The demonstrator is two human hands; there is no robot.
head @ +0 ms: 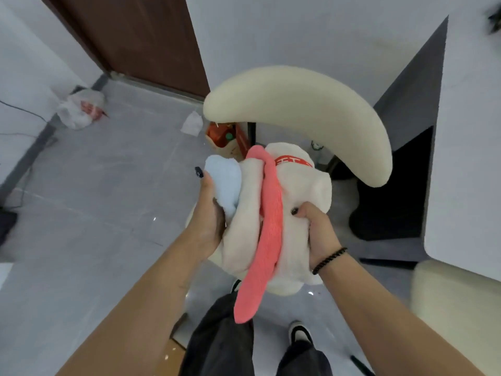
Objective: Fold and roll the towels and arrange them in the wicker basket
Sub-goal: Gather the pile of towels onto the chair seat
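I hold a bundle of towels in front of me, above the floor. A cream-white towel (295, 213) with a red printed band makes up most of the bundle. A pink towel (268, 232) hangs down across its middle. A light blue towel (225, 180) bulges out on the left. My left hand (208, 215) grips the left side of the bundle at the blue towel. My right hand (317, 229) grips the right side, thumb pressed into the white towel. No wicker basket is in view.
A chair with a curved cream backrest (311, 115) stands just beyond the bundle. A white table (466, 158) edges the right side. A plastic bag (81, 107) and a crumpled tissue (191, 123) lie on the grey tiled floor near a brown door (141, 39).
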